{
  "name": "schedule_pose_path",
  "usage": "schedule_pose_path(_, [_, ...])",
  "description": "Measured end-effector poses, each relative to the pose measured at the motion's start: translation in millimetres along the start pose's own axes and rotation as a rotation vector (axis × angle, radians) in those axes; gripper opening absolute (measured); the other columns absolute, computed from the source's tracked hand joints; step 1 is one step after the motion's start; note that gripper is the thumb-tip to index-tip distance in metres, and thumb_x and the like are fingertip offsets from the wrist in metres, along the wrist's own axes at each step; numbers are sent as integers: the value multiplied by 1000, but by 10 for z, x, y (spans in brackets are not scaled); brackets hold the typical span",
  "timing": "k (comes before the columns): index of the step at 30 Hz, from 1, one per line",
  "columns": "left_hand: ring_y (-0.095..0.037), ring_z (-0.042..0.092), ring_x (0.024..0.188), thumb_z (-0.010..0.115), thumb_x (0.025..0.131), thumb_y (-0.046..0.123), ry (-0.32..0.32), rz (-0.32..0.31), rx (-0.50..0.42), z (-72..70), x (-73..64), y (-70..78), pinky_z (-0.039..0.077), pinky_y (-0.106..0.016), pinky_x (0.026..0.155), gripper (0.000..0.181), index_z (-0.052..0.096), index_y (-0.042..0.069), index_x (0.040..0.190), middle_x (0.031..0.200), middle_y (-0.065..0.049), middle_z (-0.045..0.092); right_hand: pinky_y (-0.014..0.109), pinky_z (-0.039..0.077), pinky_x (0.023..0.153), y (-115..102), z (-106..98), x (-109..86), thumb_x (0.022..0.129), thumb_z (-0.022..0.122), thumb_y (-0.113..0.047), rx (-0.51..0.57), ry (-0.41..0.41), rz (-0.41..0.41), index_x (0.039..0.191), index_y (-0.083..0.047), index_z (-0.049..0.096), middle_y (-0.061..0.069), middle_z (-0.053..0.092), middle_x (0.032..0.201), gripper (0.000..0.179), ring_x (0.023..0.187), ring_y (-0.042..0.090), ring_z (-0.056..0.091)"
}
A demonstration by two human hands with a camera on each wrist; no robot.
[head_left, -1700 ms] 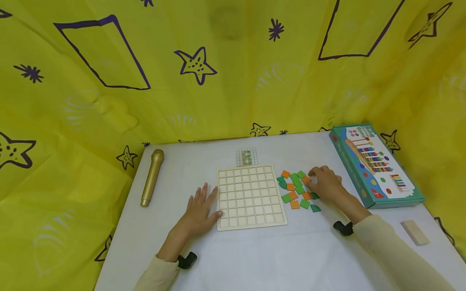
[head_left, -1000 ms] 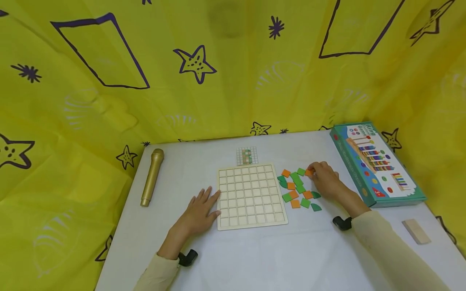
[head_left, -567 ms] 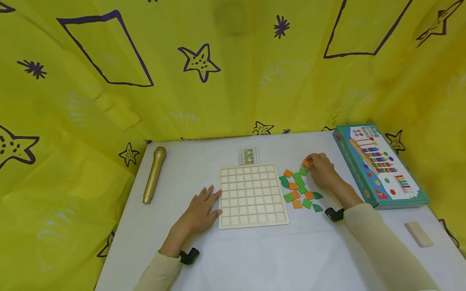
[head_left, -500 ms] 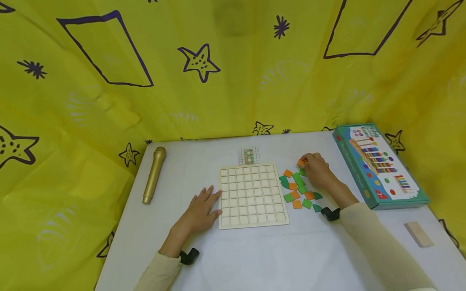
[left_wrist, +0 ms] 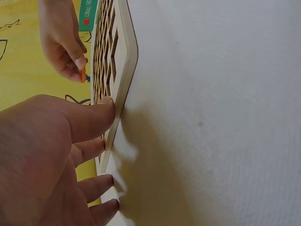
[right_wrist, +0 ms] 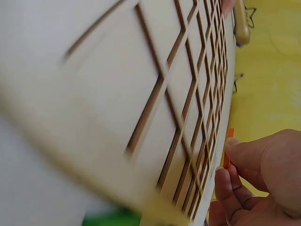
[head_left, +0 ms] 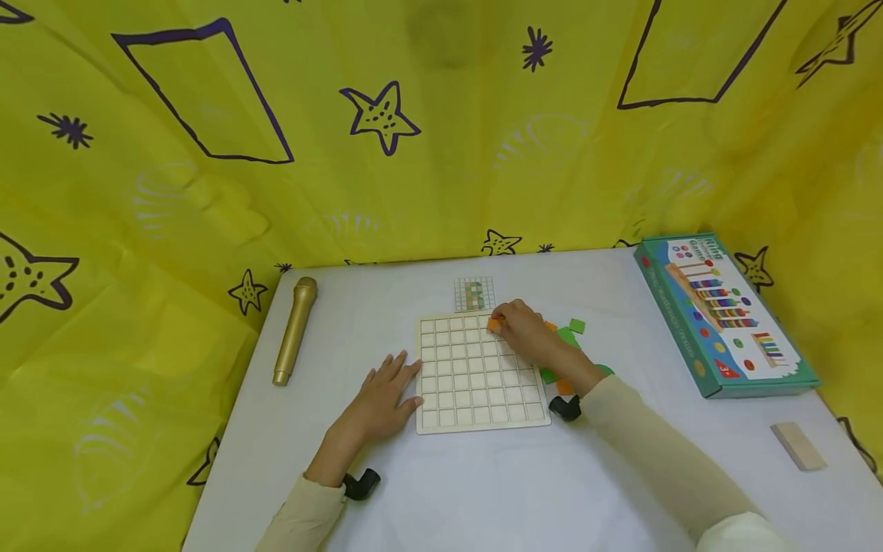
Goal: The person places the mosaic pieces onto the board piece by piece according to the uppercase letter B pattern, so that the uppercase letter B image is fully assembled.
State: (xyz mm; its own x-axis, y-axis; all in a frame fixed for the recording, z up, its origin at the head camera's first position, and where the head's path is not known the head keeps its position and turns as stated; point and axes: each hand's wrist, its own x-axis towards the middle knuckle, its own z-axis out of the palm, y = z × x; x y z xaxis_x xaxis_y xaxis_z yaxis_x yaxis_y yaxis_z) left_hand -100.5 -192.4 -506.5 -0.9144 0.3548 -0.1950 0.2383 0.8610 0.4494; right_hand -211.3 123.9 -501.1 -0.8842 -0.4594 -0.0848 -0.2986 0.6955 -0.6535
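Observation:
A pale wooden grid board [head_left: 469, 377] lies on the white table. My right hand [head_left: 527, 334] pinches an orange square tile [head_left: 494, 325] between thumb and fingers, over the board's far right part. In the right wrist view the same tile [right_wrist: 230, 141] shows edge-on at the fingertips. My left hand [head_left: 382, 399] rests along the board's left edge, fingers spread, thumb touching the rim in the left wrist view. Orange and green tiles [head_left: 568, 336] lie right of the board, partly hidden by my right forearm. Behind the board sits a small pattern card [head_left: 474, 293].
A gold microphone [head_left: 295, 331] lies at the table's left. On the right stands a green game box [head_left: 727, 314], with a plain wooden block [head_left: 798, 446] nearer the front. A yellow patterned cloth [head_left: 441, 153] hangs behind the table.
My right hand has picked the orange tile from the far right of the pile and carried it left over the board. The left hand stays at the board's edge.

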Motion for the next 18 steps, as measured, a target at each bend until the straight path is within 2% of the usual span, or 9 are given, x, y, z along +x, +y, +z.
schedule_pose_path(6, [-43, 19, 161, 62, 106, 37, -3, -9, 24, 22, 24, -20, 19, -68, 125, 64, 41, 16, 163, 174, -18, 24, 55, 42, 104, -196, 194, 163, 109, 60, -17, -32, -30, -52, 136, -3, 62, 16, 60, 133, 31, 124, 32, 58])
schedule_pose_path(12, [-43, 19, 161, 62, 106, 39, -12, -5, 15, 7, 22, -12, 19, -69, 125, 65, 40, 16, 163, 174, -18, 24, 56, 40, 110, -308, 307, 271, 108, 62, -18, -35, -24, -62, 131, -6, 65, 13, 62, 139, 26, 135, 32, 57])
schedule_pose_path(18, [-43, 19, 161, 61, 106, 39, -15, -6, 14, 7, 22, -13, 19, -69, 125, 65, 40, 17, 164, 174, -18, 23, 51, 45, 101, -341, 383, 306, 106, 64, -13, -78, 8, -103, 116, -9, 71, 8, 66, 126, 13, 122, 30, 62])
